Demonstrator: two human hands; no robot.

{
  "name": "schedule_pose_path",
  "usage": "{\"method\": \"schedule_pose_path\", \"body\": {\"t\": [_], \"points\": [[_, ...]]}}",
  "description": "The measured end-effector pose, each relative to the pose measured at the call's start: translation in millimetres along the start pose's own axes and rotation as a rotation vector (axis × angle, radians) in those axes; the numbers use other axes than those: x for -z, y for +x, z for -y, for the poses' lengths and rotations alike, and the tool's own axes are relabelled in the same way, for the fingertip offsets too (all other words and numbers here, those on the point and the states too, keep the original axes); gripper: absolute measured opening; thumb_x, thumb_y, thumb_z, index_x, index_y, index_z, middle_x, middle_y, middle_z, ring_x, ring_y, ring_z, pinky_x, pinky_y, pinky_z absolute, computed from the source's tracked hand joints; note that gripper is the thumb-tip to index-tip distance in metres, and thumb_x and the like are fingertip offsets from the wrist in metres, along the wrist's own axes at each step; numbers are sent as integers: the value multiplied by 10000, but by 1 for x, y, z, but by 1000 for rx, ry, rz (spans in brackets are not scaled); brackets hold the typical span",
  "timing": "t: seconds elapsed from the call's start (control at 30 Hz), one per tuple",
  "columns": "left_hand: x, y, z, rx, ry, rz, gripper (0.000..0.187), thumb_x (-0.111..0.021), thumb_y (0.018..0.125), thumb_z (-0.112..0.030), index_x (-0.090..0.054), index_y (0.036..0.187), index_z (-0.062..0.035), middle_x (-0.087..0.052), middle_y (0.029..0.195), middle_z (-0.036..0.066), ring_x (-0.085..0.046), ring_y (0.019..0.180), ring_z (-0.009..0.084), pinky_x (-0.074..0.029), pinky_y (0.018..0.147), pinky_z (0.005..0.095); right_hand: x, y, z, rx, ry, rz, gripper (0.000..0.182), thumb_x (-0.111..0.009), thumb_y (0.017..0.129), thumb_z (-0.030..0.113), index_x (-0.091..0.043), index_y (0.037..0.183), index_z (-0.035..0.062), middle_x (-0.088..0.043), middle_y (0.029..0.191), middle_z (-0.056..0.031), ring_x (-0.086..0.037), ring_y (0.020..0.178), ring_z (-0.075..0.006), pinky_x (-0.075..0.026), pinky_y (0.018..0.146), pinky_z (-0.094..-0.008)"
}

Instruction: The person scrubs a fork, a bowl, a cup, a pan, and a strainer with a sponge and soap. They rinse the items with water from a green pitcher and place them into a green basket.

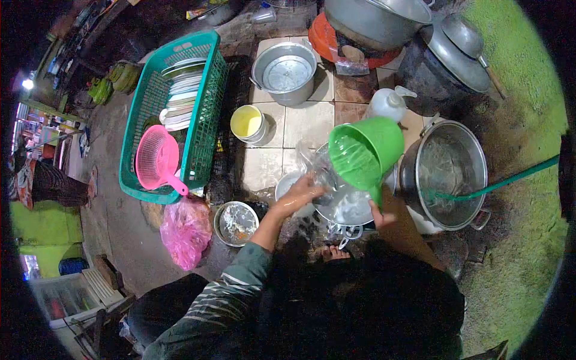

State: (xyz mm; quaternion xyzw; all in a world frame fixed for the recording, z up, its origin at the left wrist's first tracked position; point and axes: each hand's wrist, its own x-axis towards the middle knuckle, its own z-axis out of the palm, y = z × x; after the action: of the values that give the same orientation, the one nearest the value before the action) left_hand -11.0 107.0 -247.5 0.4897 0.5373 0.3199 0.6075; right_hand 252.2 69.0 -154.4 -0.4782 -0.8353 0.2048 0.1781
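Note:
My right hand [385, 215] is closed round the handle of a green water dipper [384, 144], which is tilted over a metal basin [351, 207] and has water in it. At the basin's left side, my wet left hand [302, 195] has its fingers curled at something clear and shiny. Whether that is a glass, plastic or running water I cannot make out. Whitish suds lie in the basin. Part of a pale bowl [287, 185] shows beside my left hand. Below the basin's near rim sits a metal handle [345, 232].
A green hose [504, 185] runs into a large water pot [482, 162] on the right. Left stands a teal crate [207, 90] of plates with a pink strainer [157, 157]. A metal pot [294, 93], a yellow-lined bucket [247, 124], a white jug [387, 105] and a scrap bowl [236, 223] surround the work area.

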Motion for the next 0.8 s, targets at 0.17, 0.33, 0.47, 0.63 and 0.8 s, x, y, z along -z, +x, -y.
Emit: {"method": "schedule_pose_path", "body": {"t": [0.17, 0.33, 0.47, 0.63, 0.8], "points": [[-20, 6, -53, -341, 981, -132, 775, -791, 559, -299, -492, 1247, -104, -371, 1295, 235, -390, 1149, 412, -371, 959, 465, 32, 20, 21, -310, 56, 73, 427, -551, 870, 98, -382, 1178, -145, -554, 893, -286, -582, 755, -401, -466, 650, -440], [-29, 18, -59, -297, 1241, 34, 757, -800, 518, -291, -536, 1206, -120, -364, 1286, 212, -405, 1114, 413, -396, 937, 473, 25, 10, 5, -182, -148, -102, 421, -548, 884, 140, -388, 1169, -125, -572, 783, -295, -576, 651, -432, -459, 563, -478], [-28, 19, -54, -111, 1055, 121, 555, -758, 613, -327, -610, 1112, -134, -443, 1242, 191, -441, 1103, 410, -407, 929, 475, 39, 18, 10, -354, -84, -64, 385, -548, 889, 156, -411, 1157, -84, -571, 784, -301, -586, 689, -436, -464, 568, -482], [-6, 28, -12, -157, 633, 232, 428, -710, 733, -367, -628, 1095, -154, -543, 1170, 160, -473, 1136, 316, -396, 954, 395, 28, 1, -10, -439, -186, -156, 419, -567, 883, 188, -410, 1194, -45, -586, 833, -297, -598, 758, -440, -471, 641, -499], [26, 6, -84, 39, 537, 696, 332, -575, 887, -344, -639, 1042, -57, -649, 979, 104, -567, 933, 178, -423, 863, 301, 51, 6, -2, -525, 206, -148, 515, -561, 889, 195, -345, 1285, -53, -573, 976, -301, -590, 868, -424, -470, 718, -472]]}}
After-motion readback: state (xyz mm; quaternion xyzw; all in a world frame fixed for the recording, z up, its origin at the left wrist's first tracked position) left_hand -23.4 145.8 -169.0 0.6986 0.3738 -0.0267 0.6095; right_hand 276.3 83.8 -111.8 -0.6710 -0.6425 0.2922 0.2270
